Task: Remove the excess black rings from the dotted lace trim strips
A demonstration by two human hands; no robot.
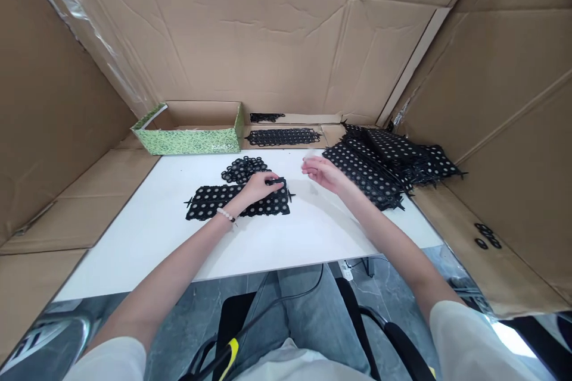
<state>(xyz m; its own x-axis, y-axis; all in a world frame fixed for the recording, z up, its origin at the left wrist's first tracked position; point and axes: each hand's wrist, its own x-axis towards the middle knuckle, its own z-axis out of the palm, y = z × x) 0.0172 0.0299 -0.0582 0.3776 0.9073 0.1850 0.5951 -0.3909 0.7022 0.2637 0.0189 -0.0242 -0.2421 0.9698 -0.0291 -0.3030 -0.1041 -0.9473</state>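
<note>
A black sheet with rows of round holes lies flat on the white table. Over its upper right part is my left hand, pinching a small black ring near the sheet's top edge. Just behind the sheet sits a pile of black rings. My right hand is raised to the right of the sheet, fingers curled together around something pale and translucent that I cannot make out. To its right, a heap of similar black perforated sheets spreads over the table's right rear corner.
A green patterned open box stands at the back left. Another black perforated strip lies on cardboard behind the table. Several loose black rings rest on the cardboard at right. Cardboard walls enclose the sides and back.
</note>
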